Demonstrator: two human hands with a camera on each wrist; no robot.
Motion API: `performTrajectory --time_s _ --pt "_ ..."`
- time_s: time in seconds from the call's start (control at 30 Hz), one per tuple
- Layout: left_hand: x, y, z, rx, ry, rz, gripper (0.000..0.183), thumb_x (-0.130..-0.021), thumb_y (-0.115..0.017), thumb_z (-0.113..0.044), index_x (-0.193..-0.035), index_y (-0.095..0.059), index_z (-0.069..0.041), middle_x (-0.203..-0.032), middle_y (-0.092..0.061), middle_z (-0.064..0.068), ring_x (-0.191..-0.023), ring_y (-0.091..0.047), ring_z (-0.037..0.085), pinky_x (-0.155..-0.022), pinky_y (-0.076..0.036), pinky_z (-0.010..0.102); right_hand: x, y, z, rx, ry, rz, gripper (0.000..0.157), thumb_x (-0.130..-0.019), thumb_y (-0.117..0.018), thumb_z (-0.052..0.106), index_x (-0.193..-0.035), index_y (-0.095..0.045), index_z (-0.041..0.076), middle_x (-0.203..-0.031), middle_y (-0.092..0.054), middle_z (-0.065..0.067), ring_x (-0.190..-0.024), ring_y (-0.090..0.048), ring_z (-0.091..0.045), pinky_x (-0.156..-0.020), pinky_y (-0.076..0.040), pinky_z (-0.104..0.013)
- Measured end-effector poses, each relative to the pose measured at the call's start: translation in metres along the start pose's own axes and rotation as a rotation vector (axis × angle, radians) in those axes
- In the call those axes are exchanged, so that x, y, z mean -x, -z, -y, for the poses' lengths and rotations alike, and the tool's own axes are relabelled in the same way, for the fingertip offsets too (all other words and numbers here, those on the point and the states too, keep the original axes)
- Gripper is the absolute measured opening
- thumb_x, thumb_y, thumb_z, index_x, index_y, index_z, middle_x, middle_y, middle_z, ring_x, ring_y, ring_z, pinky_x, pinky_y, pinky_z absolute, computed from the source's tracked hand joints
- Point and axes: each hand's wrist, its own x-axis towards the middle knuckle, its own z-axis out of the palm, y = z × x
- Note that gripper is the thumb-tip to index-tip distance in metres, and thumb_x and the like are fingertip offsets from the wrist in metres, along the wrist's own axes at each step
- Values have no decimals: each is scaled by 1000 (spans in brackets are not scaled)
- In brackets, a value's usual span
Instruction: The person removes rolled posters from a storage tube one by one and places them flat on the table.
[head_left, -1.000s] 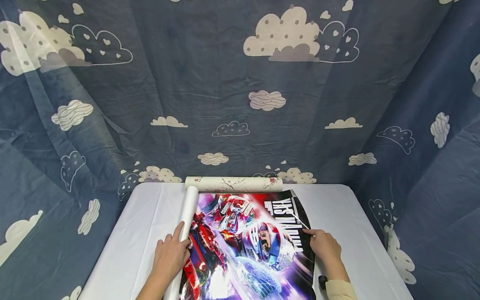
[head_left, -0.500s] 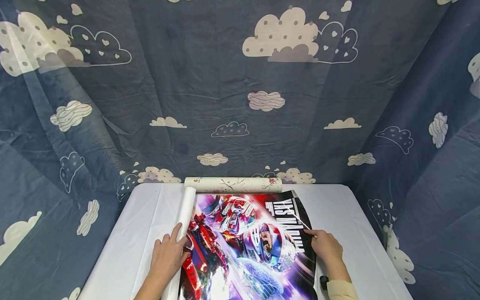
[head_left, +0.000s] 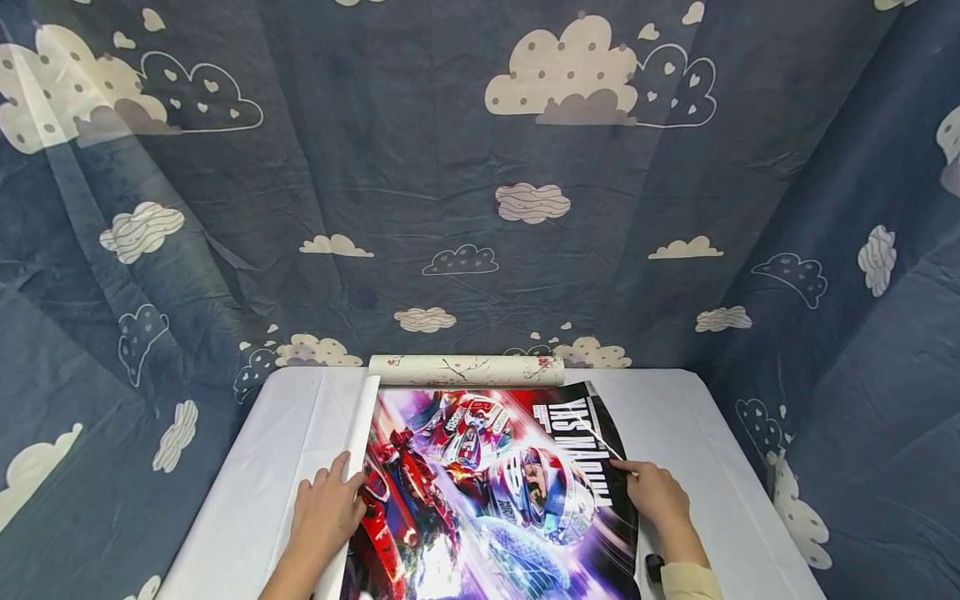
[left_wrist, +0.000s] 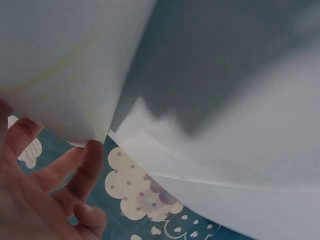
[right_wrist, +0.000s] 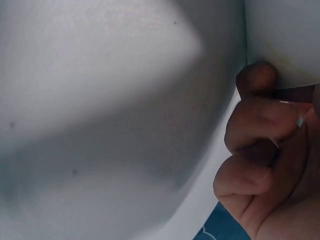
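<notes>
A glossy motor-racing poster (head_left: 517,500) lies spread between both hands, printed in red, purple and black with a helmet and a car. Its left edge is still a white roll (head_left: 362,425). My left hand (head_left: 318,508) holds that roll, thumb on the printed side; in the left wrist view, the hand's (left_wrist: 55,180) fingertips touch the white paper from below. On the other side my right hand (head_left: 660,500) pinches the poster's black right edge. The right wrist view shows this hand's (right_wrist: 265,145) fingers curled at the paper's white back (right_wrist: 290,40), its thumb hidden.
A cream wallpaper-like roll (head_left: 465,370) with red blossoms lies along the back of the white table (head_left: 697,442), right behind the poster. Dark blue cloth (head_left: 450,150) with clouds hangs behind and on both sides. A small black device (head_left: 654,568) sits at the right wrist.
My left hand has moved left and slightly toward me with the roll, which has thinned as more of the poster's left side shows. The right hand stays nearly in place on its edge.
</notes>
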Motion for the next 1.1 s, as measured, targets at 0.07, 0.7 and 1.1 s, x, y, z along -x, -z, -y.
performTrajectory --time_s 0.07,0.7,1.1 --pt "-1 3 3 33 33 18 26 -84 -78 -19 -110 -79 -18 -140 -67 20 -93 -70 35 -64 -45 44 0 -1 -1 1 17 -1 43 -100 -51 11 -135 -74 19 -126 -69 -34 -63 -44 -23 -55 -34 -37" --pt "-20 7 68 537 314 277 36 -97 -74 -17 -133 -69 -15 -84 -75 11 -70 -61 19 -62 -44 35 0 9 -8 -501 107 200 52 -104 -58 7 -156 -49 5 -99 -79 -20 -71 -73 -18 -58 -53 -29" --pt "-3 6 114 1010 444 382 67 -102 -71 -39 -160 -48 -17 -107 -83 7 -98 -72 3 -96 -55 39 5 40 -25 -841 249 373 73 -105 -65 15 -167 -27 4 -123 -79 -14 -104 -77 -8 -87 -62 -27"
